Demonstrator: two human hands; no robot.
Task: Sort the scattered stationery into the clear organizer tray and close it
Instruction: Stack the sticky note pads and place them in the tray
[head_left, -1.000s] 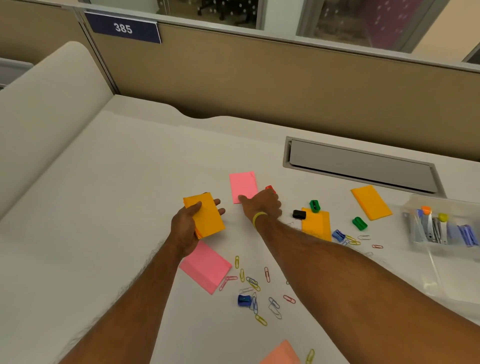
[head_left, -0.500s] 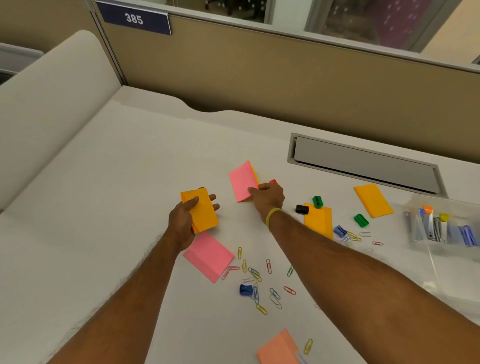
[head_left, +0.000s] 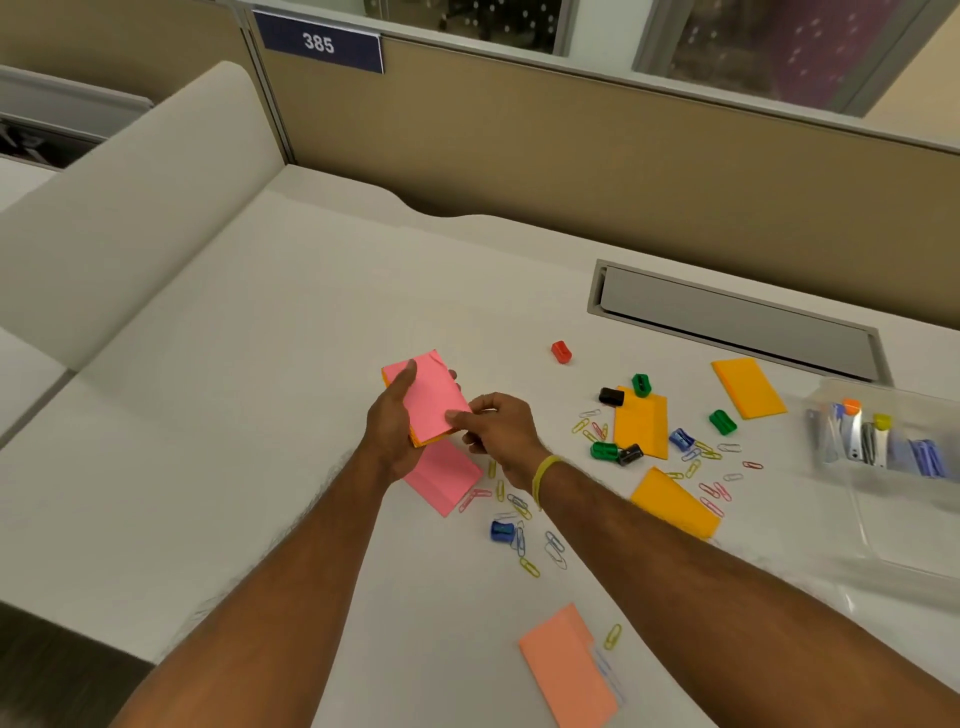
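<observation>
The left grip (head_left: 392, 431) is clamped round a small stack, a pink pad (head_left: 434, 397) lying on an orange pad (head_left: 418, 443), held just above the desk (head_left: 234, 415). The right grip (head_left: 501, 428) pinches the pink pad's near corner. Directly beneath them a second pink pad (head_left: 447, 478) lies flat. To the right of the grips, paper clips (head_left: 519, 506), sharpeners (head_left: 722, 422) and three loose orange pads (head_left: 641, 421) lie scattered, and a salmon pad (head_left: 569, 670) sits nearer the person. Far to the right, the organizer tray (head_left: 883, 393) holds a few tools and appears open. Sorting looks barely begun: no pads are in, and closing is far off.
</observation>
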